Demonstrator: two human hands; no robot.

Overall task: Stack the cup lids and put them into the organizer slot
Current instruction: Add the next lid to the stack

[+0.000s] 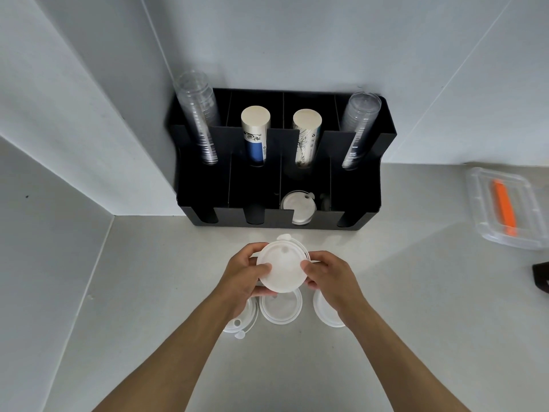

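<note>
A small stack of white cup lids (282, 266) is held above the counter between my left hand (242, 276) and my right hand (329, 278), thumbs resting on its top. Under my hands three more white lids lie on the counter: one at the left (242, 324) half hidden by my wrist, one in the middle (281, 307), one at the right (323, 313). The black organizer (368, 179) stands against the wall. Its third front slot holds white lids (297, 205).
Clear cup stacks (197, 117) (358, 129) and paper cup stacks (255, 132) (306, 135) fill the organizer's back row. A clear plastic box (481, 221) with an orange item (503, 211) sits at the right. A dark object (540, 276) shows at the right edge.
</note>
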